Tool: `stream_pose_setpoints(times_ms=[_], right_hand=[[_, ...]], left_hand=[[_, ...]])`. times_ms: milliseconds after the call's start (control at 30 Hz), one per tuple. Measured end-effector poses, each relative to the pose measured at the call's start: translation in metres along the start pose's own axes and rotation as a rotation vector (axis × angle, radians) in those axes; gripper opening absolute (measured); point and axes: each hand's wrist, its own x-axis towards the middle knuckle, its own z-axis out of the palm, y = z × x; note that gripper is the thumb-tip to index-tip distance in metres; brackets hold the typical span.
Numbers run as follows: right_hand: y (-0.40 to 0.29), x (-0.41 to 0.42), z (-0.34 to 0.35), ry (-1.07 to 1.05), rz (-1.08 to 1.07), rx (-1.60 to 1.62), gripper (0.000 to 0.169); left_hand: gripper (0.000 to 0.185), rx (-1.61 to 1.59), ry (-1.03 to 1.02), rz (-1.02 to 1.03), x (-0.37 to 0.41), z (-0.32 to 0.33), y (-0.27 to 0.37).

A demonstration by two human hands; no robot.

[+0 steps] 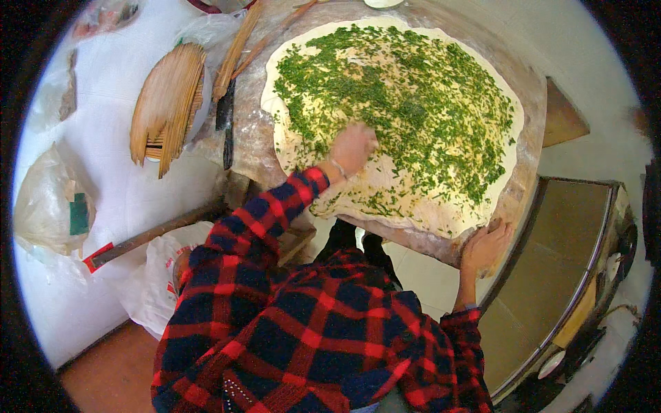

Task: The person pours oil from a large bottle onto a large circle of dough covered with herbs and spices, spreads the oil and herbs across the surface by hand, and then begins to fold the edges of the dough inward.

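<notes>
A wide sheet of rolled-out dough (372, 178) covers most of a floured wooden board (253, 121). Chopped green herbs (413, 103) are scattered over nearly all of it, thinner toward the edge closest to me. My left hand (353, 147) is over the lower left part of the dough, among the greens. Motion blur and curled fingers hide whether it holds anything. At the board's near right corner, my right hand (485, 247) rests flat on the wood with its fingers beside the dough's rim.
Left of the dough lie a dark flat blade (225, 113) and wooden sticks (238, 51). Farther left, thin wooden sticks (168, 98) rest across a white container. Plastic bags (54, 201) are at the left. A brown-topped unit (552, 258) stands close on the right.
</notes>
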Motion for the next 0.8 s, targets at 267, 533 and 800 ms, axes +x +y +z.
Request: stream_pose_setpoints(times_ms=[267,533,800], right_hand=[[-0.005,0.001,-0.009,-0.043,0.053,0.075,0.051],[0.000,0.001,0.002,-0.004,0.040,0.088,0.051],[0.002,0.000,0.007,0.020,0.047,0.120,0.050]], left_hand=[[0.012,-0.216,0.114,0.090,-0.023,-0.026,0.027],[0.010,0.204,0.079,-0.016,0.030,-0.004,0.005],[0.013,-0.116,-0.123,0.104,-0.043,-0.009,0.067]])
